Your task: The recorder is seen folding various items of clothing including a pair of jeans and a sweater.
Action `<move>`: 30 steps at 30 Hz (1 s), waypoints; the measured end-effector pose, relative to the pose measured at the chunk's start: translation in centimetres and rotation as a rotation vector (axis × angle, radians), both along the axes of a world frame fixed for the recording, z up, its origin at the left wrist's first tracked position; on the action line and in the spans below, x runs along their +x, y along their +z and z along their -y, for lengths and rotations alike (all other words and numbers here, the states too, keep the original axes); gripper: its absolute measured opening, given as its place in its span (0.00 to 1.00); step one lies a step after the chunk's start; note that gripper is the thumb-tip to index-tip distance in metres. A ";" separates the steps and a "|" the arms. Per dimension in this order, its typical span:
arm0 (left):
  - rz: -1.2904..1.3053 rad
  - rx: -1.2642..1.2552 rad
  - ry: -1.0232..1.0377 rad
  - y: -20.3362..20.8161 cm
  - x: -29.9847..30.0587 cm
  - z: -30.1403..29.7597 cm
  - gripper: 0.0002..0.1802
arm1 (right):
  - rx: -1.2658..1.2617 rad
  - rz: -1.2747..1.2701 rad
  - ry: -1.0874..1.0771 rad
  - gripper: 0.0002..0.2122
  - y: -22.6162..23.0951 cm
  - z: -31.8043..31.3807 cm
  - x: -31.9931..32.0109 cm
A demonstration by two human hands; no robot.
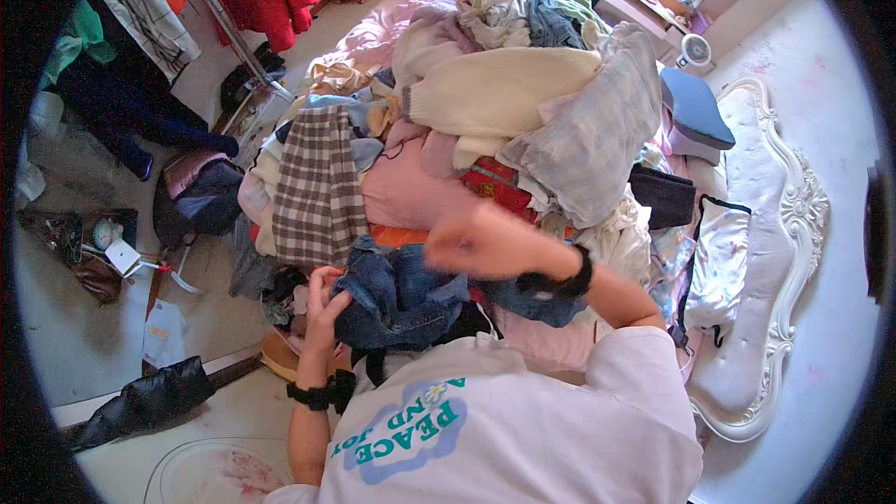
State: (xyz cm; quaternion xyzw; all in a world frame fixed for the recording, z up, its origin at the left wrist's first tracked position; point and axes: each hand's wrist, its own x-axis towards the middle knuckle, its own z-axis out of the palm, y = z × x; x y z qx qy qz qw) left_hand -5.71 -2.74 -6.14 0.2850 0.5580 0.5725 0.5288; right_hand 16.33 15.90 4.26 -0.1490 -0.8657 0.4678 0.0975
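A bunched blue denim garment (401, 303) lies at the near edge of a large heap of clothes, right in front of me. At its left side my left hand (325, 303) has its fingers curled on the cloth. My right hand (490, 243) is over the garment's right part, smeared by motion, so its fingers and anything in them cannot be made out. Another piece of denim (537, 303) shows beneath my right wrist. Just beyond the hands are a pink garment (411, 191), a brown-and-white checked cloth (317, 187) and something orange (397, 235).
A cream knit sweater (499, 93) and a grey pillow-like piece (597, 131) top the heap. To the right leans a white carved headboard (761, 261). Clothes hang from a metal rack (229, 23) at the far left. Bags and a black garment (145, 406) lie on the left floor.
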 end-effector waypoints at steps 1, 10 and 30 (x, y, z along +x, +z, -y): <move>0.019 -0.003 0.054 0.3 -0.1 0.3 0.22 | 0.112 0.081 -0.164 0.08 0.8 -2.6 1.1; -0.101 -0.105 0.145 -0.6 0.9 1.6 0.20 | 0.851 -0.085 -1.102 0.06 2.0 -22.9 14.6; -0.193 -0.095 0.344 -0.3 0.0 3.8 0.21 | 1.070 0.642 -0.983 0.08 -0.3 -28.4 12.2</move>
